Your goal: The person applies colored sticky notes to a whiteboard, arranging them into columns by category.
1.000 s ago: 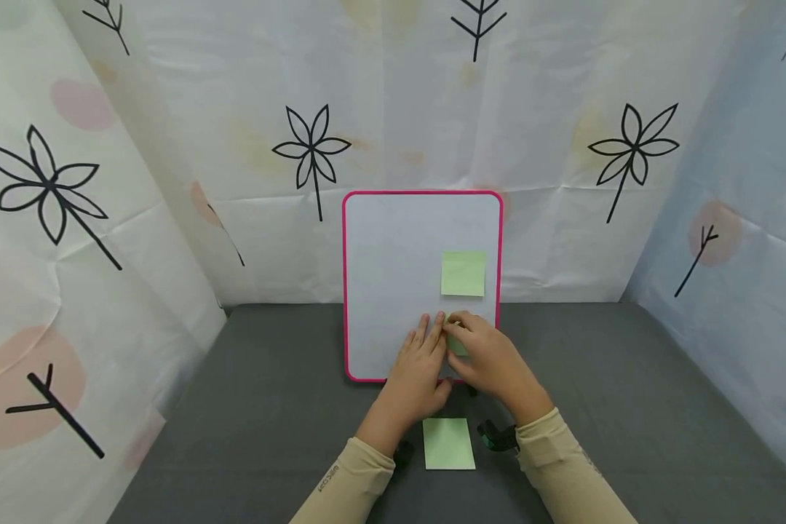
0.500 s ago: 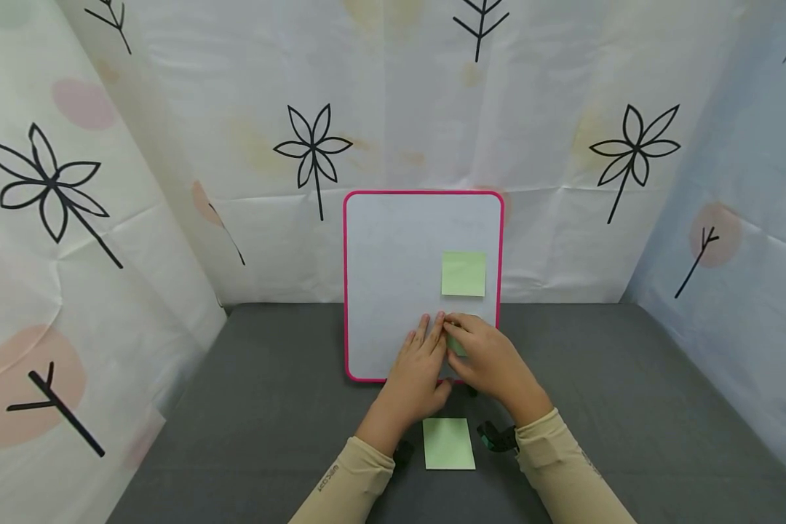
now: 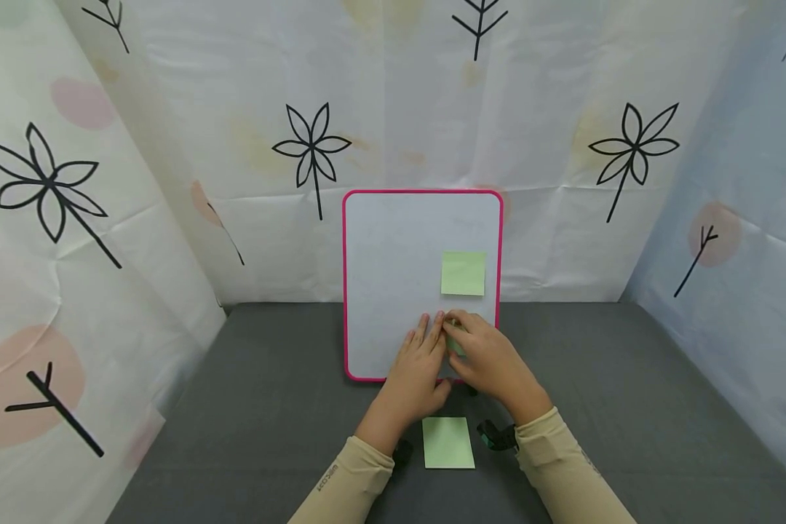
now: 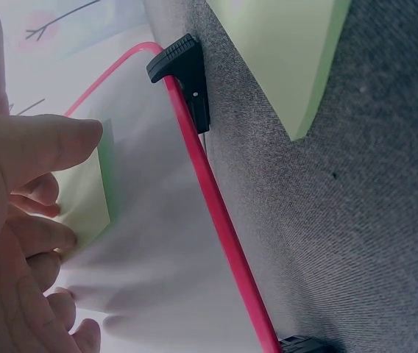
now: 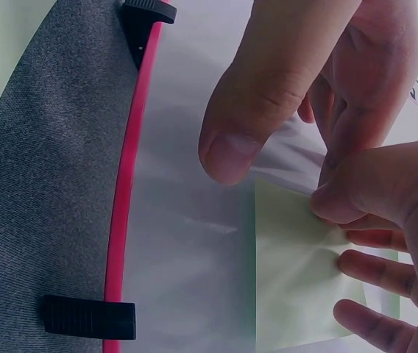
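Currently, head view: pink-rimmed whiteboard (image 3: 393, 269) stands on the grey counter (image 3: 268, 407). Lower green note (image 3: 455, 345) is at the whiteboard's lower right, largely covered by the hands. Left hand (image 3: 414, 375) lies across the whiteboard's lower middle, fingers mostly straight, tips reaching the note's left side. Right hand (image 3: 494, 356) arches over the whiteboard's lower right; its fingers are curled narrow on the note and appear to pinch it. Upper green note (image 3: 462, 274) is midway up the whiteboard's right side. Green pad (image 3: 448, 442) lies in front of the whiteboard.

Left wrist view: lower note's bottom edge shows against the whiteboard's surface, fingers overlapping the rest. Cannot tell which hand each finger belongs to. Black clip (image 4: 179, 70) grips the whiteboard's bottom rim.

Right wrist view: more of the note's face is visible. Its bottom edge runs straight, roughly along the whiteboard's bottom rim and well apart from it; fingertips gather at its upper part.

Handling, judged: a paper sheet, light, thin, flexible, easily creased, probably not slippery. Best hold: a corner or the bottom edge, lightly between thumb and fingertip. Whiteboard looks stiff; a hard push might shift it.
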The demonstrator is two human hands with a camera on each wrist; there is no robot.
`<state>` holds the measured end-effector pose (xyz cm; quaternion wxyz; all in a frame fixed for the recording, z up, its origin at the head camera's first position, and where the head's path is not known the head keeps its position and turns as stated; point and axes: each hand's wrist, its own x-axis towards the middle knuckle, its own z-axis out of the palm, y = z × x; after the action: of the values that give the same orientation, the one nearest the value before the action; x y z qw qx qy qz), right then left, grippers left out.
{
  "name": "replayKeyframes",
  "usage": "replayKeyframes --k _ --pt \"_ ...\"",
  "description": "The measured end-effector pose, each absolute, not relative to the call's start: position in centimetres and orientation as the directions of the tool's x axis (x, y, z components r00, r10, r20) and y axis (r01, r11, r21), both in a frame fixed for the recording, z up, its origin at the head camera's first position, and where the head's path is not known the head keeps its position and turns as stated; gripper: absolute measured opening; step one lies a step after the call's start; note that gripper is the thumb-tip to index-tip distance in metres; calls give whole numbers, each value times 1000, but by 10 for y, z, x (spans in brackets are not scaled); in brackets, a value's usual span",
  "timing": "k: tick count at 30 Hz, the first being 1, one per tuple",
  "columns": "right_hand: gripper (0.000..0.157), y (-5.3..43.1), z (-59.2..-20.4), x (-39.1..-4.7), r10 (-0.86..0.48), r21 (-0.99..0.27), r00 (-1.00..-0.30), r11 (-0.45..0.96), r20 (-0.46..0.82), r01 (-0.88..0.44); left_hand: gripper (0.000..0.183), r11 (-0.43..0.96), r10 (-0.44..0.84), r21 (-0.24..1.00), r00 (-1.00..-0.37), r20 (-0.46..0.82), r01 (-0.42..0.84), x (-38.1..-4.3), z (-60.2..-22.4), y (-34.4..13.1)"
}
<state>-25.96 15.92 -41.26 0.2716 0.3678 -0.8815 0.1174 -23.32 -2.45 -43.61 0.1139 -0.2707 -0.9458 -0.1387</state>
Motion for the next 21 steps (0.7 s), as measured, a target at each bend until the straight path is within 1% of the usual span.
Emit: replayKeyframes --k 9,14,21 --pt "56 160 -413 -260 -588 8 -607 721 534 -693 93 812 484 192 -820 307 551 -234 -436 -25" --pt "59 161 -413 -261 -584 20 -615 734 530 -679 95 814 485 193 -825 292 547 -235 -435 -25" --pt "55 167 -410 -261 -567 12 -635 751 525 -660 94 820 484 191 -832 273 540 -236 -435 -25"
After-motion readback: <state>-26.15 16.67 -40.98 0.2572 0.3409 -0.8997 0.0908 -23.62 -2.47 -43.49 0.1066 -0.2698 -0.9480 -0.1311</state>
